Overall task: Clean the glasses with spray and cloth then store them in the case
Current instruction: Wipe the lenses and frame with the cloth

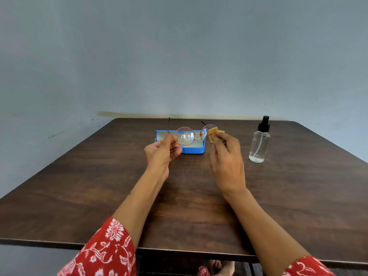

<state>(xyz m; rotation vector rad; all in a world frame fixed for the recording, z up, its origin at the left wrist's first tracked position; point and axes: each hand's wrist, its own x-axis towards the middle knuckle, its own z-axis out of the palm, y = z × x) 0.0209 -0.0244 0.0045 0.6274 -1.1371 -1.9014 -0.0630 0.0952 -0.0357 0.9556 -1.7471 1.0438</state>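
Round thin-rimmed glasses (185, 136) with their temples unfolded are held up above the table. My left hand (162, 152) pinches the frame at the left lens's outer edge. My right hand (226, 156) grips a small yellow cloth (214, 132) pressed against the right lens. Behind the glasses an open blue case (194, 150) lies on the table, partly hidden by lens and fingers. A clear spray bottle (259, 143) with a black pump top stands upright to the right of my right hand.
The dark wooden table (99, 186) reaches back to a grey wall. Its near edge runs across the bottom of the view, with a foot visible on the floor below it.
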